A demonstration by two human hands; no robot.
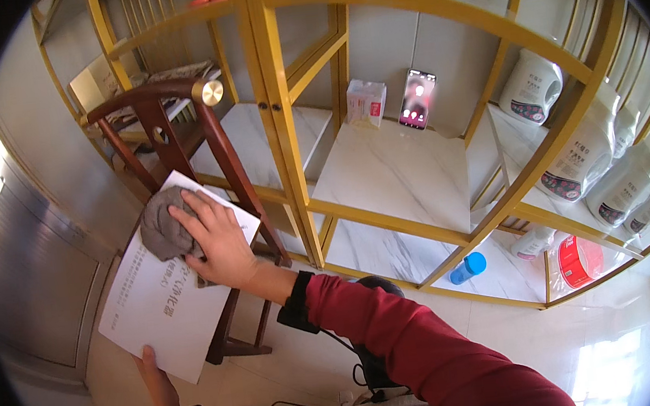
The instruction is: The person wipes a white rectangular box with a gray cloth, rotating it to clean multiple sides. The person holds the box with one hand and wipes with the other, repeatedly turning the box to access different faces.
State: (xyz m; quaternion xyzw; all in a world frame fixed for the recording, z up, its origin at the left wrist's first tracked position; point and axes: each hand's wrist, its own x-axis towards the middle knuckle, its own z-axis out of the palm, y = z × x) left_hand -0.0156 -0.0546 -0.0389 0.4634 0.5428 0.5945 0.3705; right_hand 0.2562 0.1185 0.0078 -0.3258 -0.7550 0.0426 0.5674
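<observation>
Before me a white printed board or box (153, 316), bearing dark writing, is held at a slant in front of a dark wooden chair (217, 137). My left hand (156, 378) grips its lower edge, the thumb lying on the printed face and the fingers hidden behind. With my right hand (219, 241) I press a bunched grey cloth (167, 225) onto the upper part of the face. The cloth covers some of the writing. Whether the chair seat bears the board's weight is hidden.
A gold-framed shelf unit (289, 147) with marble-look boards stands ahead. It holds a lit phone (418, 98), a small carton (366, 102), several white jugs (532, 86) and a blue bottle (467, 268). A metal door (48, 279) is at left. Black cables hang near my wrists.
</observation>
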